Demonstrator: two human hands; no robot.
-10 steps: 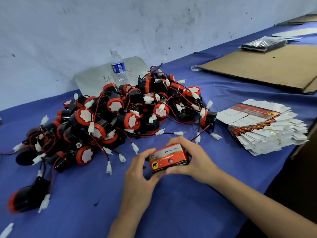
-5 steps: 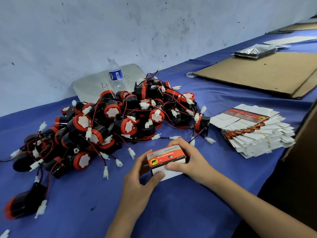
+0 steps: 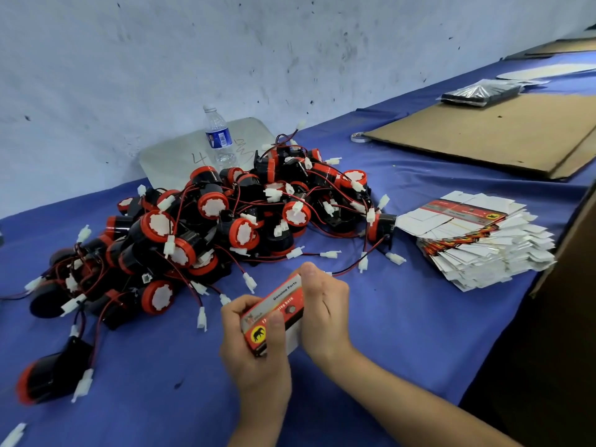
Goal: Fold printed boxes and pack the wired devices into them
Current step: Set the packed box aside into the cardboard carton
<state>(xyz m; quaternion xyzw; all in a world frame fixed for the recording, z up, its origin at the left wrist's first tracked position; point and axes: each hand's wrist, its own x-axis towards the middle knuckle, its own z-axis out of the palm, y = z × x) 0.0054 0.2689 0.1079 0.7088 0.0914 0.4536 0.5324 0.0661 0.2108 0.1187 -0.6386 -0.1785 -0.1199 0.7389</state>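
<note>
- Risk, my judgement: the printed box (image 3: 285, 296) hangs tilted above the surface (image 3: 403, 333). A flap left untucked could let the contents slide out, and I cannot tell whether a device is inside.
- Risk: too hard a thumb press could crease the thin card.
- Left hand (image 3: 254, 359) is clamped on the box's near end, thumb across the printed face and fingers (image 3: 235, 309) curled round the edge.
- Right hand (image 3: 325, 314) is clamped on the far side.
- The box sits between both hands, just in front of the pile of wired devices (image 3: 225, 221), with the flat box stack (image 3: 483, 240) well off to the right.
</note>
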